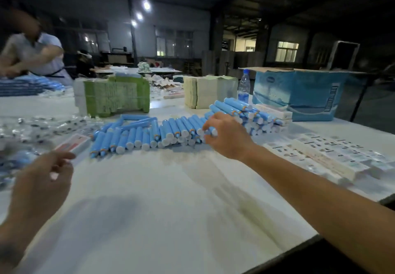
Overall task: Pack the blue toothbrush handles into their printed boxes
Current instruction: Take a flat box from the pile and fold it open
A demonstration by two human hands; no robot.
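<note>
A long heap of blue toothbrush handles (pixel 149 134) with white end caps lies across the middle of the white table (pixel 154 205). My right hand (pixel 226 136) reaches into the heap's right part and its fingers curl round one blue handle (pixel 211 131). My left hand (pixel 44 179) hovers low at the left, blurred, fingers loosely curled; a small white bit shows by its fingers, unclear whether held. A printed box (pixel 72 144) with a pink face lies just beyond it. Flat printed boxes (pixel 333 158) lie in rows at the right.
Stacks of green (pixel 116 97) and pale (pixel 210 94) flat cartons stand behind the heap, beside a water bottle (pixel 244 87) and an open blue carton (pixel 299 94). Clear bagged parts (pixel 42 127) cover the left. Another person (pixel 36 57) works at the far left. The table edge runs along the right.
</note>
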